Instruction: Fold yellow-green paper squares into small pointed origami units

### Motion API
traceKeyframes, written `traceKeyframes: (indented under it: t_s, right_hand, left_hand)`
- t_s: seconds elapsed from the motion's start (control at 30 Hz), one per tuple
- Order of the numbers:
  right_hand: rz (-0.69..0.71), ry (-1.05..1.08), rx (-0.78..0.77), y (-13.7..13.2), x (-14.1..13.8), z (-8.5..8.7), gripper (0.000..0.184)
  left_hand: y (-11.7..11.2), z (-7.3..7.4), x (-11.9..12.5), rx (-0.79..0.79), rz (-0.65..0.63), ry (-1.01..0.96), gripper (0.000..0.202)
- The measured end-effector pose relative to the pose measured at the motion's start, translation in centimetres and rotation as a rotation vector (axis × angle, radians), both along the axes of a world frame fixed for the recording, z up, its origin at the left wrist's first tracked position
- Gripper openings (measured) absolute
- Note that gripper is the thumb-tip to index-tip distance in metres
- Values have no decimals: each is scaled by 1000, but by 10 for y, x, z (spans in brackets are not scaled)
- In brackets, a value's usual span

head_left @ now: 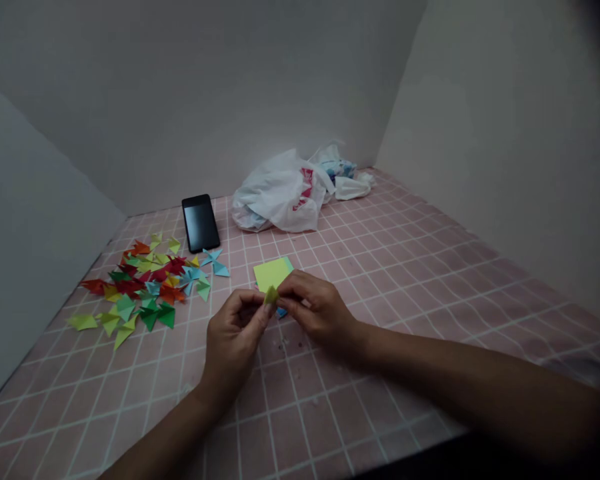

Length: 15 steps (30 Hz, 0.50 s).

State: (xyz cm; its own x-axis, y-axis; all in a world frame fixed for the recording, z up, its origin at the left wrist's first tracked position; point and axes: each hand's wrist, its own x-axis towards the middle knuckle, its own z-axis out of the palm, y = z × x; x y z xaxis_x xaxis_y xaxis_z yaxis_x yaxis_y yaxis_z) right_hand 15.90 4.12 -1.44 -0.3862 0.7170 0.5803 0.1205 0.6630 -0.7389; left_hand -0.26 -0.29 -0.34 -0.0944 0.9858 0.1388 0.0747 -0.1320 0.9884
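A small folded piece of yellow paper [271, 295] is pinched between my two hands above the table. My left hand [234, 333] grips it between thumb and fingers from the left. On the other side, my right hand [323, 310] has its thumb and fingertips closed at the paper's right edge. Just behind the hands lies a stack of square paper sheets [271, 272], yellow on top with green showing at the side; my fingers hide part of it. Some blue paper peeks out under the right fingertips.
Left of my hands spreads a pile of small folded paper pieces [150, 280] in red, orange, yellow, green and blue. A black phone [201, 225] lies behind them. Crumpled white plastic bags [283, 190] rest by the back wall on the pink checked tablecloth [405, 267].
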Motion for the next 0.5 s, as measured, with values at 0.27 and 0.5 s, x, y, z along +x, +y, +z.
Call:
traceKeyframes:
  t_s: [0.27, 0.5]
  right_hand:
    - [-26, -10, 366, -7, 0, 2, 16]
    - [-63, 60, 255, -5, -2, 3, 11]
  left_hand:
    - [-3, -5, -4, 238, -9, 135, 7]
    - [-2, -11, -7, 356, -17, 182, 13]
